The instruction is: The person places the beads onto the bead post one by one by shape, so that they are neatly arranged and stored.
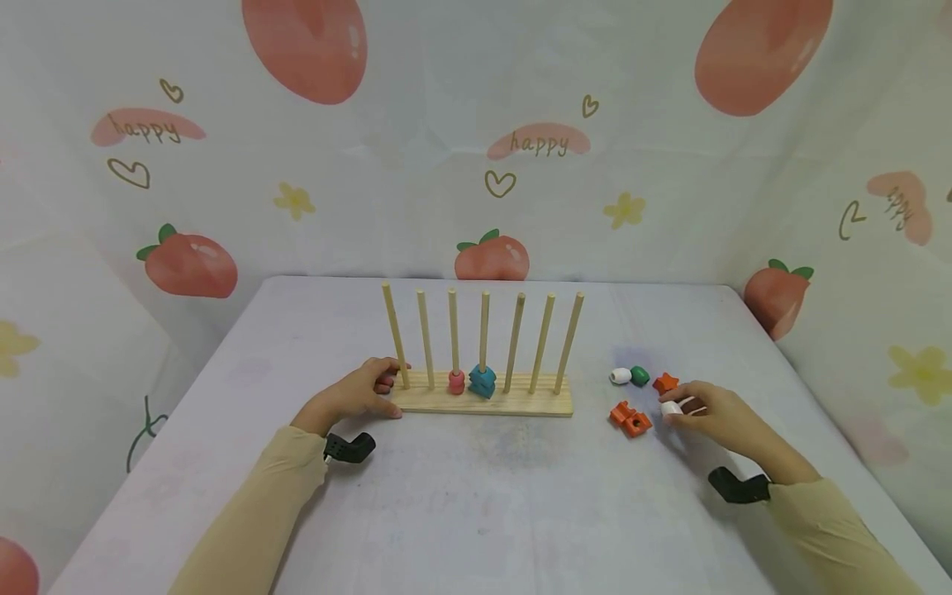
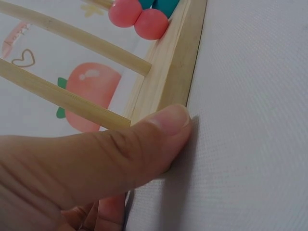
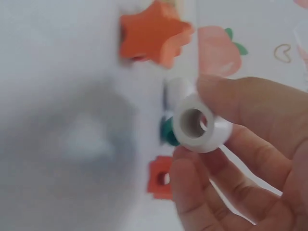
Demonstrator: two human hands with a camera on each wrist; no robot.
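My left hand (image 1: pixel 360 388) grips the left end of a wooden peg stand (image 1: pixel 513 402), its thumb (image 2: pixel 159 127) along the front edge. The stand bears several upright dowels. Two pink beads (image 1: pixel 456 382) sit on the third dowel from the left, and blue beads (image 1: pixel 482 382) are stacked on the fourth. On the right, my right hand (image 1: pixel 717 417) pinches a white bead (image 3: pixel 216 137) between thumb and fingers, its round hole facing the wrist camera. An orange star-shaped bead (image 1: pixel 665 382) lies just beyond that hand.
Another white bead (image 1: pixel 620 376) and a green bead (image 1: pixel 640 376) lie side by side right of the stand. Nearer are orange notched beads (image 1: pixel 630 420). A white cloth covers the table (image 1: pixel 476 496), and a printed curtain (image 1: pixel 416 165) hangs behind it.
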